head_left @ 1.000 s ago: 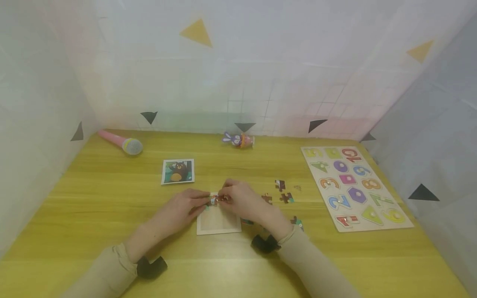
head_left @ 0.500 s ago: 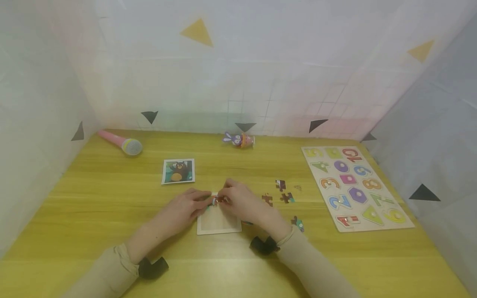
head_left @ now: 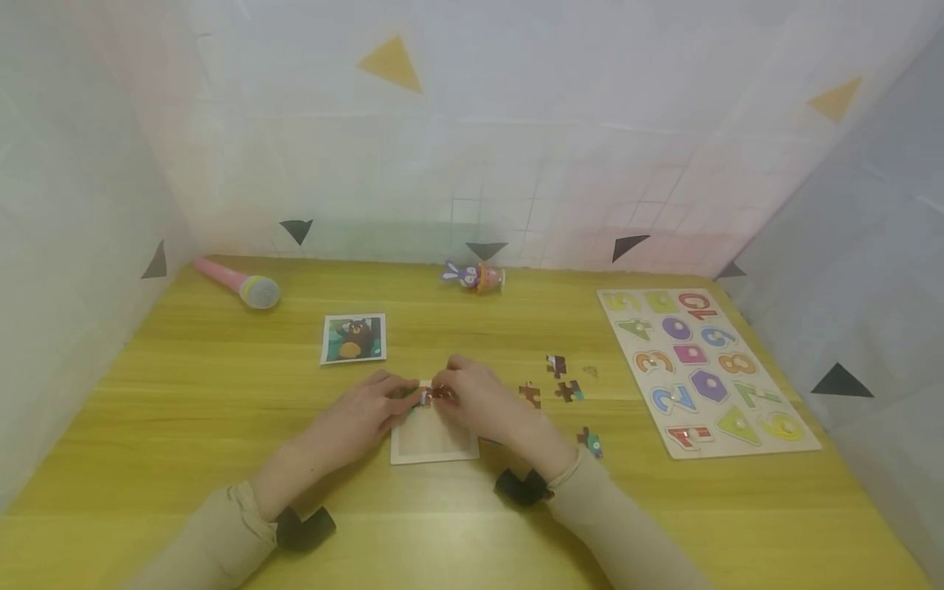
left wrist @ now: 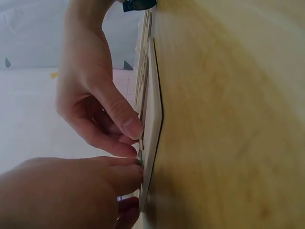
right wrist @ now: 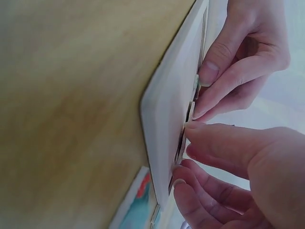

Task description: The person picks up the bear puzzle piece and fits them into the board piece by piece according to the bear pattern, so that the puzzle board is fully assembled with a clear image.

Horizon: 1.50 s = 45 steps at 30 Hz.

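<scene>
- A pale sheet wall (head_left: 442,147) with scattered triangles stands behind a yellow wood-grain table (head_left: 413,541).
- The shallow puzzle frame (head_left: 433,442) lies flat between the hands, its near part bare; the puzzle piece (right wrist: 191,112) sits at its far side.
- The right hand (head_left: 475,396) pinches this piece between thumb and fingertips.
- The left hand (head_left: 369,407) has bent fingers touching a greenish piece (right wrist: 196,86) just beside it; pinching or only pressing, I cannot tell.
- Both pieces should be light and stiff, probably card or thin wood, with knobs that could bend or chip if forced; opposite edges look the best hold.
- The head view alone gives the loose pieces (head_left: 569,392) to the right and the bear picture (head_left: 354,339) far left of the frame.
- The right wrist view shows the pieces edge-on, plus a red-and-teal printed thing (right wrist: 136,205) just beside the frame, mostly hidden from above.
</scene>
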{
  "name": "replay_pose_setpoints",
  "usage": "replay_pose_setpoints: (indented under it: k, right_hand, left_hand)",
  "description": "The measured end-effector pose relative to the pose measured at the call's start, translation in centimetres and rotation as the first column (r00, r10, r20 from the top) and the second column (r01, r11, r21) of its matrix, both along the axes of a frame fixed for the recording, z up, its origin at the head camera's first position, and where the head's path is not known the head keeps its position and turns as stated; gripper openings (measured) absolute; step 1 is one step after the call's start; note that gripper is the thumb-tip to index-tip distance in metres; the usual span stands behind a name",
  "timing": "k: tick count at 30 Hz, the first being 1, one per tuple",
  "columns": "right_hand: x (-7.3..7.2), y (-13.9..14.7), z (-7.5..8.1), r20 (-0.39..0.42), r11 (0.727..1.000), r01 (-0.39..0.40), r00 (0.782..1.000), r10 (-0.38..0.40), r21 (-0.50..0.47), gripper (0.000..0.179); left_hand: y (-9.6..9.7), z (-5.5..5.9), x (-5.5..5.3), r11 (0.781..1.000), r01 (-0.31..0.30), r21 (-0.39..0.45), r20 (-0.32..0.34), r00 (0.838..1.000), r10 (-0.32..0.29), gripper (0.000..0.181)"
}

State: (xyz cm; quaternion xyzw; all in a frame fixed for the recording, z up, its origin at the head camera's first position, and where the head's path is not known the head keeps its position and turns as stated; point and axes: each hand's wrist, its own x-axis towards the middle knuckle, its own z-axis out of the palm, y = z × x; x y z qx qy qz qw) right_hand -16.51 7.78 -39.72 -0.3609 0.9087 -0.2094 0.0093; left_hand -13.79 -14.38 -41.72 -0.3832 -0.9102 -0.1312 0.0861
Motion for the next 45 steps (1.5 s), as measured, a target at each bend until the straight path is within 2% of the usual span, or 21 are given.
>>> replay_pose_setpoints:
  k: [9,14,19,25,30,39,45]
  right_hand:
    - [-0.19,0.03,0.01,0.013,0.999,0.023,1.0,-0.023,-0.031,0.008]
    - [-0.24,0.14,0.18,0.065,0.997,0.059,0.996,-0.056,-0.043,0.007]
    - [-0.19,0.23,0.41,0.104,0.996,0.079,0.992,-0.074,-0.043,0.01]
    - [-0.23,0.23,0.54,0.1,0.997,0.075,0.992,-0.071,-0.037,0.013]
    - [-0.29,0.12,0.62,0.1,0.997,0.064,0.993,-0.06,-0.035,0.014]
    - [-0.19,0.2,0.5,0.101,0.997,0.072,0.993,-0.068,-0.029,0.013]
    - [-0.06,0.16,0.44,0.104,0.997,0.073,0.992,-0.07,-0.029,0.012]
  left_hand:
    - [0.18,0.12,-0.04,0.999,0.022,-0.029,-0.026,0.999,-0.023,0.031]
    - [0.36,0.27,0.0,0.999,0.037,0.014,0.03,0.999,-0.037,0.032]
    - [0.26,-0.09,0.0,0.999,0.025,0.027,0.044,0.999,-0.026,0.035]
    - [0.09,-0.1,-0.06,0.999,0.03,0.037,0.033,0.999,-0.031,0.038]
    - [0.0,0.16,-0.04,0.999,0.035,0.002,0.023,0.999,-0.035,0.039]
    - [0.01,0.09,-0.29,0.998,0.046,0.048,0.091,0.995,-0.051,0.038]
    - [0.03,0.06,-0.16,0.999,0.052,0.015,0.065,0.997,-0.053,0.039]
